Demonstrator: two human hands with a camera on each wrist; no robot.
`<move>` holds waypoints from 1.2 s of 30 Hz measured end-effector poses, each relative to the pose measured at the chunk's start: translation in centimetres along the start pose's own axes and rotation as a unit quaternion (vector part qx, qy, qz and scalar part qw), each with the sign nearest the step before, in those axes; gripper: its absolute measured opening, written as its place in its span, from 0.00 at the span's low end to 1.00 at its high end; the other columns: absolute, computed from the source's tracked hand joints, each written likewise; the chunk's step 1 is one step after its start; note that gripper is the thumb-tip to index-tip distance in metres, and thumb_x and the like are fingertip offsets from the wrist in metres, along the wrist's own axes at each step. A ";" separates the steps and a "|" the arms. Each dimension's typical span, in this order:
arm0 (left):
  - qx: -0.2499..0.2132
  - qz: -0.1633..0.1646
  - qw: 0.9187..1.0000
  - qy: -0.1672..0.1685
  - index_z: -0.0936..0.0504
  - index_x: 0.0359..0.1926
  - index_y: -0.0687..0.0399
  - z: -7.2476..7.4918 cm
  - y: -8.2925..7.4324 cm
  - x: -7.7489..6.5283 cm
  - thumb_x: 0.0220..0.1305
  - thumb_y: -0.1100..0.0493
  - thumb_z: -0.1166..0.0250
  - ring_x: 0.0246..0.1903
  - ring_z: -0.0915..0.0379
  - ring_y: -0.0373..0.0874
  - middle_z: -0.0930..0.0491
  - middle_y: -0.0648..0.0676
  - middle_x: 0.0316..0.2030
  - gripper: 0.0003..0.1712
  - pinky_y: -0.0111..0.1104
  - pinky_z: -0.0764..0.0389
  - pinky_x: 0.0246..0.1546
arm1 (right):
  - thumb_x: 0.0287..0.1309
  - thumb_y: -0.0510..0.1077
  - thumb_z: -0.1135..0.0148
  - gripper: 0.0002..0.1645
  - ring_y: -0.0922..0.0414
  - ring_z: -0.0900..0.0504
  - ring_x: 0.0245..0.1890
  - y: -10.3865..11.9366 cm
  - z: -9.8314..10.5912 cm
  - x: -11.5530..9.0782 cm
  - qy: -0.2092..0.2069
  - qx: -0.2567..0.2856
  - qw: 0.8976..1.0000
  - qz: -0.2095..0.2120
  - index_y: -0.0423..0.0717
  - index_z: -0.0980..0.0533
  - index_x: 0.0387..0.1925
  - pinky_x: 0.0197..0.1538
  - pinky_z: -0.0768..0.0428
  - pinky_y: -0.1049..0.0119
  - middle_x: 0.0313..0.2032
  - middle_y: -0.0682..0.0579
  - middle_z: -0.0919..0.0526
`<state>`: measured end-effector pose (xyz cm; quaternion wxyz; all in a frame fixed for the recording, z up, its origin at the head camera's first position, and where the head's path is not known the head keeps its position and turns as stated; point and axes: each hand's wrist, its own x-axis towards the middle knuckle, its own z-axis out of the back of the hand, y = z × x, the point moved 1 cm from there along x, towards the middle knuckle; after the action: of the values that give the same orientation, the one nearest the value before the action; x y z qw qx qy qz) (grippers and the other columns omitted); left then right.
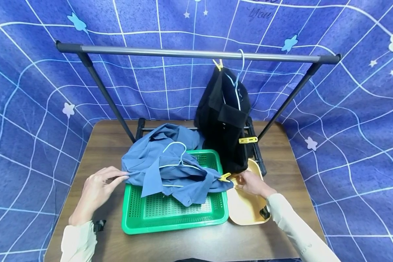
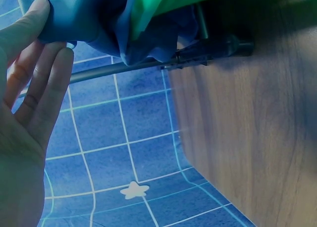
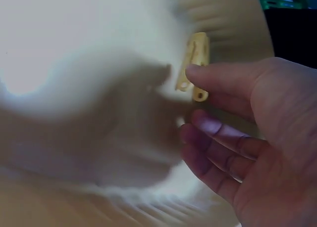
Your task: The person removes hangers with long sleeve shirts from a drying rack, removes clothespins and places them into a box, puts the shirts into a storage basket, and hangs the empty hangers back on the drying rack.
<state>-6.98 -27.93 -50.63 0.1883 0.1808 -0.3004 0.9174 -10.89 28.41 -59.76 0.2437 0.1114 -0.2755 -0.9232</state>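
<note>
Left hand (image 1: 98, 191) pinches an edge of the blue shirt (image 1: 152, 160), which lies to its right, over the green basket (image 1: 175, 226). Right hand (image 1: 252, 183), over the cream basin (image 1: 243, 207), pinches a yellow clothespin (image 3: 197, 54) between thumb and forefinger. Advisable: keep the cloth edge taut; grip the clothespin's handle ends for a clean squeeze. The right wrist view shows this clothespin plainly; only the head view shows the fitted clip (image 1: 225, 177), just left of the right hand.

r wrist pic: glare (image 3: 22, 81) w/ soft shadow (image 3: 124, 123)
</note>
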 end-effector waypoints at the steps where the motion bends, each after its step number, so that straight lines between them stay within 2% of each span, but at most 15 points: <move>1: -0.001 -0.001 1.000 -0.001 0.05 0.40 0.41 0.0 0.0 0.0 0.54 0.68 0.17 0.36 0.16 0.39 0.15 0.36 0.34 0.17 0.14 0.23 0.37 | 0.56 0.35 0.21 0.18 0.52 0.22 0.33 0.1 0.2 -0.1 0.000 0.008 1.000 -0.008 0.38 0.17 0.48 0.38 0.24 0.59 0.31 0.45 0.18; 6: -0.004 -0.005 1.000 -0.002 0.05 0.40 0.41 -0.2 0.1 -0.1 0.53 0.69 0.17 0.36 0.19 0.30 0.15 0.35 0.35 0.18 0.14 0.22 0.36 | 0.62 0.38 0.25 0.13 0.50 0.18 0.33 0.9 1.4 -0.4 0.010 0.021 0.999 -0.040 0.37 0.15 0.47 0.37 0.22 0.61 0.34 0.46 0.15; 9: -0.006 -0.009 1.000 -0.003 0.05 0.40 0.42 -0.1 0.1 -0.2 0.53 0.69 0.17 0.36 0.20 0.27 0.15 0.35 0.34 0.18 0.14 0.22 0.36 | 0.65 0.40 0.27 0.06 0.57 0.18 0.33 1.6 2.1 -0.6 0.023 0.010 0.999 -0.032 0.41 0.13 0.42 0.36 0.20 0.64 0.32 0.53 0.14; 13: -0.009 -0.012 1.000 -0.003 0.05 0.40 0.43 -0.1 0.0 -0.1 0.53 0.69 0.17 0.35 0.18 0.32 0.15 0.37 0.34 0.17 0.14 0.22 0.37 | 0.69 0.41 0.29 0.03 0.64 0.17 0.33 2.8 3.2 -1.3 0.055 0.017 0.998 -0.004 0.47 0.12 0.38 0.37 0.19 0.67 0.32 0.59 0.12; 17: -0.005 -0.009 1.000 0.000 0.05 0.40 0.43 0.0 0.0 -0.1 0.53 0.68 0.17 0.35 0.17 0.35 0.15 0.37 0.34 0.17 0.15 0.22 0.36 | 0.72 0.41 0.32 0.05 0.65 0.17 0.32 4.7 4.1 -1.7 0.079 0.041 0.996 0.014 0.46 0.12 0.40 0.36 0.19 0.69 0.32 0.57 0.11; 22: 0.001 -0.004 1.000 -0.002 0.05 0.40 0.43 0.2 0.0 -0.3 0.53 0.68 0.17 0.36 0.18 0.32 0.15 0.36 0.34 0.17 0.15 0.22 0.36 | 0.70 0.40 0.31 0.05 0.64 0.16 0.32 6.7 4.9 -1.6 0.057 0.058 0.996 0.024 0.43 0.14 0.44 0.35 0.17 0.69 0.34 0.57 0.12; 26: 0.003 -0.003 1.000 -0.002 0.05 0.40 0.42 0.3 0.0 -0.4 0.53 0.68 0.16 0.36 0.18 0.33 0.15 0.35 0.34 0.17 0.15 0.21 0.36 | 0.66 0.41 0.28 0.07 0.65 0.17 0.32 7.7 5.2 -1.8 0.033 0.061 0.997 0.022 0.45 0.15 0.45 0.36 0.17 0.69 0.34 0.60 0.13; 32: 0.002 -0.001 1.000 -0.002 0.05 0.41 0.42 0.3 0.1 -0.5 0.53 0.68 0.16 0.36 0.17 0.34 0.15 0.35 0.34 0.17 0.16 0.21 0.36 | 0.63 0.50 0.21 0.15 0.65 0.20 0.29 8.6 5.2 -1.9 0.020 0.073 0.997 0.020 0.47 0.16 0.44 0.33 0.20 0.69 0.31 0.62 0.16; 36: -0.001 0.000 1.000 -0.003 0.05 0.41 0.42 0.4 0.2 -0.5 0.53 0.68 0.17 0.37 0.17 0.36 0.14 0.36 0.35 0.17 0.15 0.21 0.37 | 0.63 0.57 0.21 0.20 0.63 0.19 0.28 9.0 5.1 -1.9 0.015 0.066 0.998 0.010 0.48 0.15 0.45 0.31 0.21 0.70 0.30 0.63 0.16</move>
<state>-6.53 -28.45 -50.69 0.1870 0.1837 -0.3016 0.9167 -7.47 25.16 -50.39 0.2489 0.1379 -0.3330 -0.8990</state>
